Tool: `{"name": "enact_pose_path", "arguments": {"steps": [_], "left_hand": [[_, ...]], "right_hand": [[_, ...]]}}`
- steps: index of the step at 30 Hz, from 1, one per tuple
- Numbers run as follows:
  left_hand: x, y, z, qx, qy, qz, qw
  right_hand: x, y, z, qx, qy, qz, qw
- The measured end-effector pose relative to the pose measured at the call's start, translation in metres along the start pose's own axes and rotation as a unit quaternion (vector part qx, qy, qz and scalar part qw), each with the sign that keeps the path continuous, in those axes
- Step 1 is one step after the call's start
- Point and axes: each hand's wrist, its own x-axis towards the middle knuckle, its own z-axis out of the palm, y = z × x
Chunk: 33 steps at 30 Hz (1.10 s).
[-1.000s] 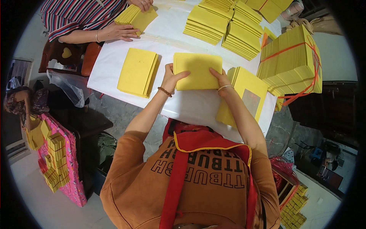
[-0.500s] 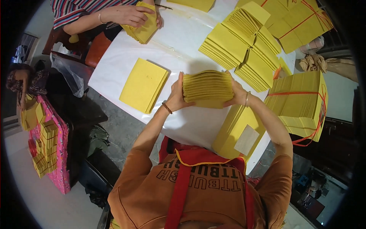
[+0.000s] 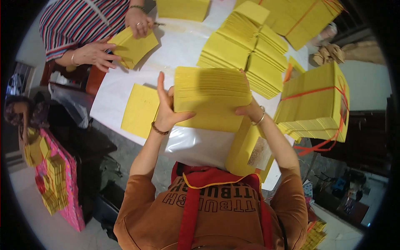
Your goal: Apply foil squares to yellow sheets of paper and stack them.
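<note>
Head view: yellow paper stack (image 3: 211, 85) between my hands, over the worktop (image 3: 183, 46), long axis left to right. My left hand (image 3: 167, 111) pinches the stack's left end, forefinger raised; my right hand (image 3: 252, 109) clasps its right, fingers partly hidden. Neither nearer.

A table (image 3: 121, 118) under a glossy white cover carries the load, its middle taken up by a stepped pile (image 3: 231, 48) of folded yellow sheets, landmark for the rest. Beyond that pile lies a yellow stack (image 3: 183, 11) to the left and a flat bundle (image 3: 298, 21) tied with red cord to the right; nearer the person lie a folded yellow set (image 3: 138, 110) to its left and a yellow stack with a pale patch (image 3: 243, 155) below it. Well to the pile's left, a pink patterned tabletop (image 3: 76, 208) bears yellow bundles (image 3: 56, 179).
</note>
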Motion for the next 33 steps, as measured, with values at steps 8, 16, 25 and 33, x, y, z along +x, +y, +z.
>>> {"name": "enact_pose_path", "arguments": {"steps": [8, 16, 25, 33], "left_hand": [[-0.012, 0.030, 0.032, -0.101, -0.017, 0.009, 0.995], [-0.027, 0.072, 0.071, 0.004, -0.072, -0.050, 0.996], [-0.057, 0.088, 0.119, 0.020, -0.148, -0.011, 0.989], [-0.068, 0.070, 0.145, 0.221, -0.033, 0.126, 0.966]], "right_hand": [[-0.063, -0.059, 0.057, 0.075, 0.154, -0.022, 0.985], [-0.126, -0.002, 0.055, 0.250, 0.232, -0.002, 0.940], [-0.158, 0.036, 0.073, 0.602, 0.079, -0.033, 0.794], [-0.165, 0.033, 0.076, 0.646, 0.070, -0.005, 0.760]]}}
